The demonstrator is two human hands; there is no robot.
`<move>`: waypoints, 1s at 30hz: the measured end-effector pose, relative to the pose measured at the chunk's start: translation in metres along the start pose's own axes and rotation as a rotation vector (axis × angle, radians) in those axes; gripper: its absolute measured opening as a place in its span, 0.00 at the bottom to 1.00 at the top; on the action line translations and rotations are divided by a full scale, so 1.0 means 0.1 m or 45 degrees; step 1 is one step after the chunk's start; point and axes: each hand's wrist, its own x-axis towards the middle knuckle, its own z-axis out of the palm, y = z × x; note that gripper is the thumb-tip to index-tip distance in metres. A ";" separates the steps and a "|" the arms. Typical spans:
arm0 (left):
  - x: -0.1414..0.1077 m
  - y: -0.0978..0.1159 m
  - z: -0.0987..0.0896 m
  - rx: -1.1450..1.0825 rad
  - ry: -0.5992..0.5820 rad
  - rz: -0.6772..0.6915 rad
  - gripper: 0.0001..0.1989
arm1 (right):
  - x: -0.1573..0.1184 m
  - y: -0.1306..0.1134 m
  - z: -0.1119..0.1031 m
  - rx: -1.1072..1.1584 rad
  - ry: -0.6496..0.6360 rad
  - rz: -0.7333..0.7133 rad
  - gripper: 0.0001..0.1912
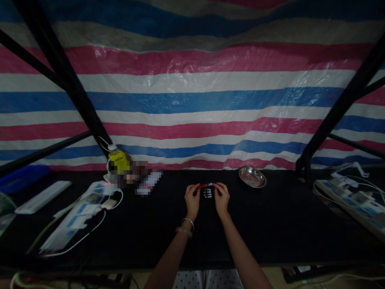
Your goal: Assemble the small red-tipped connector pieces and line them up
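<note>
A thin red pen-like stick (pixel 204 185), pale toward its right end, is held level between my two hands over the black table. My left hand (pixel 191 200) pinches its left end. At the other end, the fingertips of my right hand (pixel 221 196) are closed on it. Just below the stick, between my hands, several small shiny clear or silvery pieces (pixel 207 193) lie on the table; their kind is too small to tell. A round shiny metal dish (pixel 252 177) stands to the right, beyond my right hand.
Power strips with plugs and white cables lie at left (pixel 75 218) and right (pixel 357 198). A yellow bottle (pixel 118 160) and a blurred flat item (pixel 149 182) stand at the back left. Black frame posts rise at both sides before a striped tarp (pixel 204 100).
</note>
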 end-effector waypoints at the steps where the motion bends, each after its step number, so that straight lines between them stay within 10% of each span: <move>1: 0.00 0.00 0.00 0.001 0.001 0.001 0.10 | 0.00 0.00 0.00 -0.002 0.001 0.000 0.14; 30: 0.02 0.05 -0.01 -0.024 -0.046 0.028 0.10 | 0.15 -0.35 0.08 -0.022 -0.143 -0.415 0.15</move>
